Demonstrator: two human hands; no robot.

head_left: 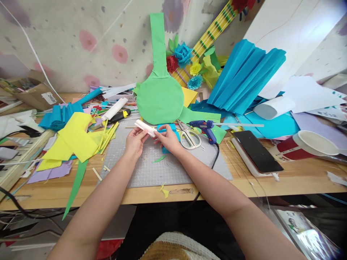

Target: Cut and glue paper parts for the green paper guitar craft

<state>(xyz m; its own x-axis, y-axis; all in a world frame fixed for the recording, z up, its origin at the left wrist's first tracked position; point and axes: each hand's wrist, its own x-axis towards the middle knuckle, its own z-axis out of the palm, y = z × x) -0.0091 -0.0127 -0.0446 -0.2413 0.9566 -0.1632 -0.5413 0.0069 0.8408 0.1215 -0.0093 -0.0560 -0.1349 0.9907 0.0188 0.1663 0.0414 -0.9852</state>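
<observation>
My left hand (136,143) pinches a small white roll of folded paper (141,126) between thumb and fingers. At the roll's right end the fingers of my right hand (169,139) close on it too. Both hands are above the grey cutting mat (146,173). Blue paper pieces (173,127) lie behind and under my right hand, partly hidden by it. Just to the right are white-handled scissors (190,139) and a blue glue gun (207,130) with a long glue stick in its back. A green paper guitar shape (160,99) stands behind the hands.
Yellow paper (72,137) and a green strip (76,187) lie at left, the strip hanging over the edge. A phone (257,151) and a red-and-white paper cup (300,146) stand at right. Pleated blue paper (241,79) and a yellow paper guitar (206,39) lean behind.
</observation>
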